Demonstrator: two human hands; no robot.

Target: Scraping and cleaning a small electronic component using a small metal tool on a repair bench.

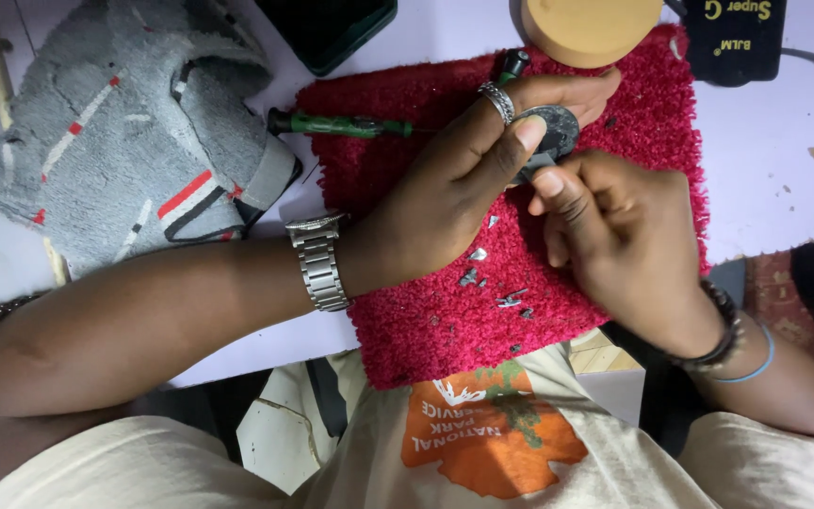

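Carpet-like red mat spreads under both hands, its left and near edges ending on pale tabletop, with free room left of the fingers up to a crumpled grey towel and small metal scraps lying just below them. Left hand reaches in from the left, wrist bent, ringed fingers closed around a small dark round part; right hand meets it from the right, fingers curled shut against the same part. Green screwdriver lies just beyond the left fingers, its tip hidden under them; whatever the right fingers pinch cannot be made out.
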